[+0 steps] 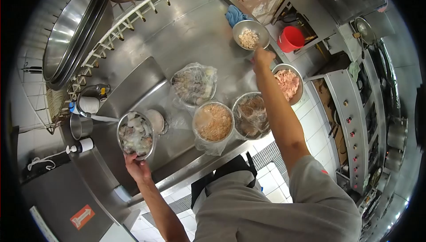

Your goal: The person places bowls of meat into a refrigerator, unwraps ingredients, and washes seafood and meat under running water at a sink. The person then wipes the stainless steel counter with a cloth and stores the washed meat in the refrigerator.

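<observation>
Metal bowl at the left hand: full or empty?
Close to full: pale, greyish food pieces cover the metal bowl's inside nearly to the rim.

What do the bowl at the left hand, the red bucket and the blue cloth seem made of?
Bowl: probably shiny stainless steel; its rim gleams silver. Bucket: likely smooth plastic; its red is even and softly glossy. Blue cloth: matt fabric, crumpled in soft folds; the fibre can't be told.

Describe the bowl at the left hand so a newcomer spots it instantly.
Find the steel counter, then the tap at its left. By the tap's end is a metal bowl of greyish pieces, the only bowl held by the left hand.
</observation>
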### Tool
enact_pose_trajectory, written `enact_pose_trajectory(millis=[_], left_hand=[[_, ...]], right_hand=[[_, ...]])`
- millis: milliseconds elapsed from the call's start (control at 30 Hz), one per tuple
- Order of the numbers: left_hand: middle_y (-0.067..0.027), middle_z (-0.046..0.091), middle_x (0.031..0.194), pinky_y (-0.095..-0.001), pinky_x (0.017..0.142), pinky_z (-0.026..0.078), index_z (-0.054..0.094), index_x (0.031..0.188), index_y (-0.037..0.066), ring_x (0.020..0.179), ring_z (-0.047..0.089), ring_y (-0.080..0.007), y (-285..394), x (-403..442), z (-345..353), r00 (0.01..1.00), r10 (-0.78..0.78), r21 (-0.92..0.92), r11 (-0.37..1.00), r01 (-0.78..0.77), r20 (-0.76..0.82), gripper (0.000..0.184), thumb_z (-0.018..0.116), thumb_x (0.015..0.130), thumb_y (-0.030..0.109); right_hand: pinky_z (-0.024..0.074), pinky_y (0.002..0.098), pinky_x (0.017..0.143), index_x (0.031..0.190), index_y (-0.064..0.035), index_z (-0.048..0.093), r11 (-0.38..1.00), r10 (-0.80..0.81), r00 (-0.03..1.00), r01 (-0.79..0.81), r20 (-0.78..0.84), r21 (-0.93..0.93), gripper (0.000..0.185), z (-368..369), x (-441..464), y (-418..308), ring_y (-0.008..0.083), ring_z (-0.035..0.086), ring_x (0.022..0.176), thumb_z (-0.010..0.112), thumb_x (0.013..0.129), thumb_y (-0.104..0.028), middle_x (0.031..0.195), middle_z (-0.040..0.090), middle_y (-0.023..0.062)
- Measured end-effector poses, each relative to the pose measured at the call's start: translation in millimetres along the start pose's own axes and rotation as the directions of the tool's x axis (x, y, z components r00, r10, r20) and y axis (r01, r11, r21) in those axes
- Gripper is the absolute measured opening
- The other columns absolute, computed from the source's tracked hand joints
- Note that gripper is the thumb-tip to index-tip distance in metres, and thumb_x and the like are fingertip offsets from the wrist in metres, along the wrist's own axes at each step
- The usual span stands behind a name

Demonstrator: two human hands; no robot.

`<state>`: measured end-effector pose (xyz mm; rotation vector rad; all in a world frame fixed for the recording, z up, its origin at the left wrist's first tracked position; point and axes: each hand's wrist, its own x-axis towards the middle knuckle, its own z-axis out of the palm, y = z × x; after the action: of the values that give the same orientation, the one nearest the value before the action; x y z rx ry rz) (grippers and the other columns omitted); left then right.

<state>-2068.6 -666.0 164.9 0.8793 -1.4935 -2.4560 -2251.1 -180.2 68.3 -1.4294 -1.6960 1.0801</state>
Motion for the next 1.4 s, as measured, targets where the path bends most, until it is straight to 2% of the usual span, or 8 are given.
enact_pose_trajectory(millis=[67, 233, 467, 767, 1100, 1200, 1267, 1400], left_hand=[[-0.0019, 0.058, 0.091, -0.0184, 0.04, 0.037, 0.054, 0.107, 0.007, 0.064, 0.054, -0.0093, -7, -3, 10, 1.0, -0.001, 0.004, 1.0, 0.001, -0.03, 0.037, 0.054, 0.07, 0.001], [-0.0025, 0.057, 0.09, -0.0204, 0.038, 0.036, 0.051, 0.11, 0.009, 0.064, 0.054, -0.0102, -16, -17, 26, 0.998, -0.062, -0.011, 0.998, 0.061, -0.024, 0.041, 0.055, 0.07, 0.002], [-0.0059, 0.058, 0.095, -0.0221, 0.038, 0.047, 0.05, 0.119, 0.006, 0.068, 0.059, -0.014, 4, -37, 55, 0.994, -0.024, -0.037, 0.999, 0.028, 0.105, 0.046, 0.055, 0.074, -0.002], [-0.0082, 0.055, 0.11, -0.0243, 0.044, 0.049, 0.039, 0.129, 0.009, 0.083, 0.06, -0.0161, 27, -81, -22, 0.978, 0.116, 0.179, 0.98, -0.085, -0.175, 0.054, 0.051, 0.078, -0.003], [-0.0157, 0.055, 0.117, -0.0429, 0.086, 0.053, 0.048, 0.122, -0.002, 0.104, 0.058, -0.0284, -9, -118, -147, 0.981, -0.042, 0.308, 0.946, 0.1, -0.189, 0.045, 0.045, 0.078, 0.0], [-0.015, 0.055, 0.118, -0.0426, 0.087, 0.053, 0.048, 0.123, -0.003, 0.105, 0.057, -0.0283, -6, -133, -151, 0.954, -0.119, -0.015, 0.993, 0.12, -0.275, 0.046, 0.045, 0.077, 0.0], [-0.0144, 0.055, 0.119, -0.042, 0.087, 0.052, 0.048, 0.123, -0.002, 0.106, 0.057, -0.0275, -7, -148, -175, 0.939, -0.143, -0.023, 0.989, 0.144, -0.312, 0.047, 0.046, 0.077, -0.001], [-0.0126, 0.054, 0.122, -0.0381, 0.092, 0.048, 0.048, 0.123, 0.0, 0.111, 0.054, -0.0265, -4, -184, -226, 0.931, -0.091, -0.065, 0.995, 0.073, -0.352, 0.046, 0.051, 0.077, 0.004]], right_hand=[[0.0554, 0.0463, 0.075, 0.116, 0.0106, 0.05, 0.77, 0.356, 0.65, -0.611, 0.671, 0.184, 0.039, 4, 15, 8, 0.0357, 0.064, 0.081, 0.054, 0.084, -0.012, 0.103, 0.059, 0.0234], [0.0614, 0.0368, 0.061, 0.118, 0.0136, 0.047, 0.929, -0.103, 0.792, -0.139, 0.601, 0.343, 0.038, -5, -14, -12, 0.0324, 0.068, 0.082, 0.048, 0.083, -0.003, 0.106, 0.062, 0.023], [0.0588, 0.0289, 0.06, 0.112, 0.0061, 0.058, 0.973, -0.173, 0.259, -0.102, 0.95, 0.205, 0.027, -72, -170, -84, 0.0222, 0.069, 0.076, 0.054, 0.087, -0.004, 0.101, 0.067, 0.0183], [0.0601, 0.0325, 0.071, 0.124, 0.001, 0.052, 0.951, -0.094, -0.408, -0.307, 0.908, -0.04, 0.035, -129, -356, -21, 0.021, 0.066, 0.086, 0.054, 0.089, -0.001, 0.103, 0.065, 0.0135], [0.0559, 0.0327, 0.085, 0.141, -0.0055, 0.035, 0.956, 0.035, -0.775, -0.157, 0.631, -0.247, 0.059, -172, -387, -5, 0.0223, 0.061, 0.105, 0.061, 0.088, -0.006, 0.12, 0.056, 0.0141], [0.0538, 0.0314, 0.087, 0.144, -0.0089, 0.033, 0.972, 0.158, -0.709, -0.011, 0.688, -0.234, 0.063, -191, -371, -2, 0.0188, 0.062, 0.101, 0.063, 0.089, -0.01, 0.116, 0.058, 0.0106], [0.0542, 0.0321, 0.085, 0.141, -0.012, 0.038, 0.938, -0.175, -0.504, 0.177, 0.846, 0.299, 0.059, -217, -333, -23, 0.0175, 0.064, 0.095, 0.062, 0.087, -0.008, 0.103, 0.061, 0.0081], [0.0521, 0.0322, 0.074, 0.106, -0.0072, 0.065, 0.757, -0.446, 0.308, 0.63, 0.841, 0.171, 0.026, -243, -212, -12, 0.0215, 0.065, 0.088, 0.066, 0.08, -0.002, 0.098, 0.067, 0.0115]])
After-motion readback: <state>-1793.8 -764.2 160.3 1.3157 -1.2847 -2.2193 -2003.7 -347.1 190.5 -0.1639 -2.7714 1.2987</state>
